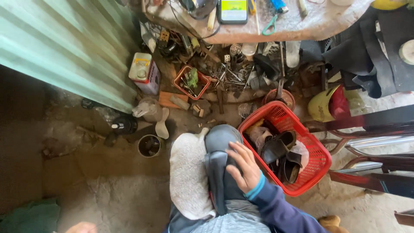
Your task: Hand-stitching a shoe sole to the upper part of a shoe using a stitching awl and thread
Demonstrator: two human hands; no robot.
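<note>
Head view: right hand (243, 168), fingers spread flat, pressing dark shoe (220, 164) on the knee over white cloth (187, 177), beside red basket (317, 170) of black scraps; left hand (82, 227) barely visible, state unclear.

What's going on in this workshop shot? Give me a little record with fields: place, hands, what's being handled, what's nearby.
Place: dirt floor beside a green corrugated wall, under a cluttered workbench
Right hand: right hand rests flat on a dark rubber piece draped over the lap
Left hand: left hand barely shows at the bottom edge; what it holds cannot be told
Under the piece: white woolly cloth
Beside it: red plastic basket with dark rubber scraps
Further off: small round tin, white canister, tray of metal tools
</note>
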